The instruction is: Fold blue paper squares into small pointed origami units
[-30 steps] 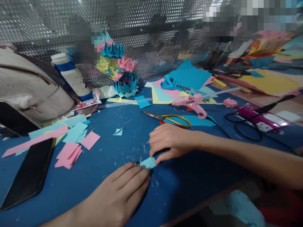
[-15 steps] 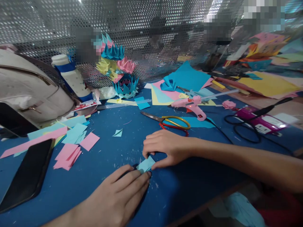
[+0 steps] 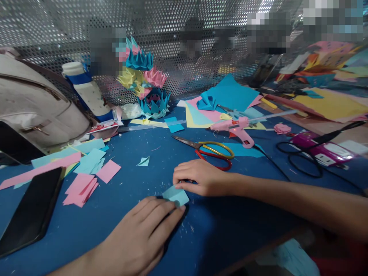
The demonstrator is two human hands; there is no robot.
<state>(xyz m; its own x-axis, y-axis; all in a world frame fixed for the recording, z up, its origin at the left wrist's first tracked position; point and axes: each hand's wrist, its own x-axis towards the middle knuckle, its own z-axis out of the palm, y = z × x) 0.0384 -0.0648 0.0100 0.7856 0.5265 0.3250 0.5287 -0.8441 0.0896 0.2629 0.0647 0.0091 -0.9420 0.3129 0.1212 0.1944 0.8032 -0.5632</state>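
Note:
A small light-blue paper piece (image 3: 176, 195) lies on the blue table between my hands. My left hand (image 3: 146, 230) rests flat, palm down, with its fingertips on the paper's lower edge. At the paper's upper edge, my right hand (image 3: 199, 178) has thumb and fingers pinched together on it. Scissors with yellow and red handles (image 3: 217, 151) lie just beyond my right hand. A small folded light-blue piece (image 3: 143, 161) sits farther up the table.
Left: a black phone (image 3: 33, 211), pink squares (image 3: 82, 189), a bag (image 3: 37, 103) and a bottle (image 3: 87, 90). Behind: folded paper flowers (image 3: 153, 101). Right: a pink glue gun (image 3: 238, 128), its cord, and a purple power socket (image 3: 322, 147).
My right thumb has moved up from the paper's right side toward the fingers. The light-blue paper now shows more of its surface and lies turned differently. The view has shifted slightly.

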